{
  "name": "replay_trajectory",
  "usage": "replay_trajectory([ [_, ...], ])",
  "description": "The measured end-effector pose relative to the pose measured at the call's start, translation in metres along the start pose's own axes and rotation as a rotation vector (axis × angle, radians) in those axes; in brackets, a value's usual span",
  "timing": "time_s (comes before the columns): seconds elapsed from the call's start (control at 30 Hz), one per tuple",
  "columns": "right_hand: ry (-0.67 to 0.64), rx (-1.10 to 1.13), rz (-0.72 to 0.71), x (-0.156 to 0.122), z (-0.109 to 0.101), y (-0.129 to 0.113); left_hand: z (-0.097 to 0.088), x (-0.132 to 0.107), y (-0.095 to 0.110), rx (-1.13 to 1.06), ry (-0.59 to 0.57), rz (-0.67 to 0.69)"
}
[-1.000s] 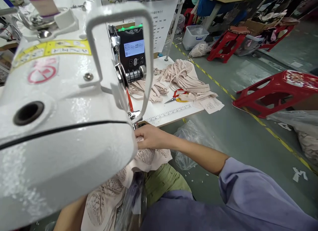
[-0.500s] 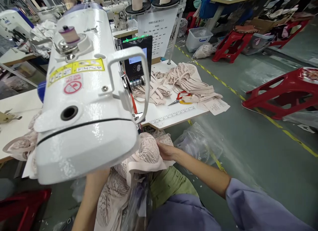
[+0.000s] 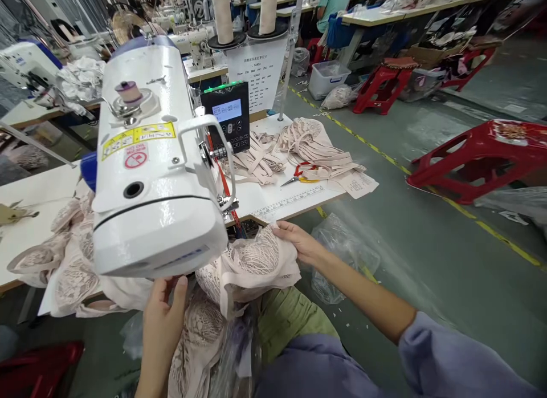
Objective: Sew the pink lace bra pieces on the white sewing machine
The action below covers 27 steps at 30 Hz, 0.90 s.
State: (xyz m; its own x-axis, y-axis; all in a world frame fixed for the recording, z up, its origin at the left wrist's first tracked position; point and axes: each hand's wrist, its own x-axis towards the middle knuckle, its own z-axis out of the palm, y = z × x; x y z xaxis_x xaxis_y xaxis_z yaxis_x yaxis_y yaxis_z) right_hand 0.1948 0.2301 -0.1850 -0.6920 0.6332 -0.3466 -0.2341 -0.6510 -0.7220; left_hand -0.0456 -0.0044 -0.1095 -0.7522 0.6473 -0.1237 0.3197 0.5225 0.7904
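Observation:
A white sewing machine fills the left centre, its head facing me. Below it lies a pale pink lace garment, bunched over my lap. My right hand grips the garment's right edge just under the table front. My left hand holds the lace fabric beneath the machine's head, thumb raised against it. More pink lace pieces hang over the table's left front edge.
The white table carries a pile of pink straps, red-handled scissors, a paper slip and the black control panel. A clear plastic bag lies on the floor. Red stools stand right.
The view has pulled back from the machine. My right hand came out from beside the needle, drawing the lace garment toward me; my left hand has come into view under the machine head.

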Motion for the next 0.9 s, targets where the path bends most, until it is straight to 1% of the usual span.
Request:
replay_trajectory([
  [0.07,0.003,-0.035,-0.071,-0.010,0.003,-0.014,0.000,-0.015,0.012,0.068,0.081,0.143],
  [0.1,-0.024,-0.066,-0.102,-0.015,0.005,-0.019,0.002,-0.024,0.019,0.108,0.127,0.252],
  [0.13,-0.084,-0.118,-0.126,-0.022,0.010,-0.024,0.005,-0.034,0.027,0.144,0.168,0.383],
  [0.17,-0.182,-0.198,-0.144,-0.029,0.016,-0.027,0.010,-0.045,0.036,0.170,0.191,0.533],
  [0.2,-0.306,-0.299,-0.159,-0.037,0.024,-0.029,0.015,-0.054,0.044,0.187,0.183,0.688],
  [0.23,-0.447,-0.413,-0.165,-0.045,0.034,-0.030,0.022,-0.062,0.050,0.203,0.146,0.829],
  [0.27,-0.594,-0.531,-0.165,-0.053,0.046,-0.030,0.028,-0.069,0.056,0.222,0.083,0.940],
  [0.3,-0.727,-0.646,-0.170,-0.061,0.058,-0.029,0.034,-0.073,0.060,0.239,0.002,1.003],
  [0.33,-0.827,-0.750,-0.182,-0.067,0.070,-0.027,0.039,-0.074,0.062,0.253,-0.094,1.001],
  [0.37,-0.879,-0.837,-0.207,-0.071,0.081,-0.026,0.041,-0.073,0.062,0.266,-0.205,0.929],
  [0.4,-0.886,-0.909,-0.236,-0.074,0.089,-0.024,0.042,-0.071,0.060,0.269,-0.309,0.802],
  [0.43,-0.858,-0.967,-0.265,-0.073,0.095,-0.022,0.040,-0.066,0.058,0.254,-0.395,0.645],
  [0.47,-0.794,-1.005,-0.294,-0.071,0.099,-0.020,0.038,-0.060,0.055,0.222,-0.456,0.493],
  [0.5,-0.716,-1.027,-0.311,-0.066,0.100,-0.019,0.034,-0.054,0.052,0.182,-0.478,0.367],
  [0.53,-0.636,-1.042,-0.321,-0.059,0.100,-0.017,0.031,-0.047,0.050,0.142,-0.457,0.281],
  [0.57,-0.562,-1.055,-0.327,-0.051,0.099,-0.014,0.028,-0.040,0.048,0.108,-0.387,0.228],
  [0.63,-0.444,-1.076,-0.320,-0.032,0.095,-0.010,0.026,-0.026,0.046,0.076,-0.195,0.185],
  [0.67,-0.411,-1.070,-0.297,-0.023,0.094,-0.008,0.026,-0.020,0.045,0.075,-0.112,0.178],
  [0.7,-0.397,-1.048,-0.262,-0.015,0.094,-0.006,0.028,-0.015,0.045,0.081,-0.053,0.175],
  [0.73,-0.399,-1.017,-0.223,-0.007,0.094,-0.005,0.029,-0.010,0.045,0.092,-0.020,0.178],
  [0.8,-0.416,-0.961,-0.162,0.003,0.097,-0.006,0.032,-0.001,0.042,0.124,0.005,0.197],
  [0.9,-0.396,-0.957,-0.158,0.009,0.100,-0.009,0.034,0.008,0.035,0.169,0.041,0.204],
])
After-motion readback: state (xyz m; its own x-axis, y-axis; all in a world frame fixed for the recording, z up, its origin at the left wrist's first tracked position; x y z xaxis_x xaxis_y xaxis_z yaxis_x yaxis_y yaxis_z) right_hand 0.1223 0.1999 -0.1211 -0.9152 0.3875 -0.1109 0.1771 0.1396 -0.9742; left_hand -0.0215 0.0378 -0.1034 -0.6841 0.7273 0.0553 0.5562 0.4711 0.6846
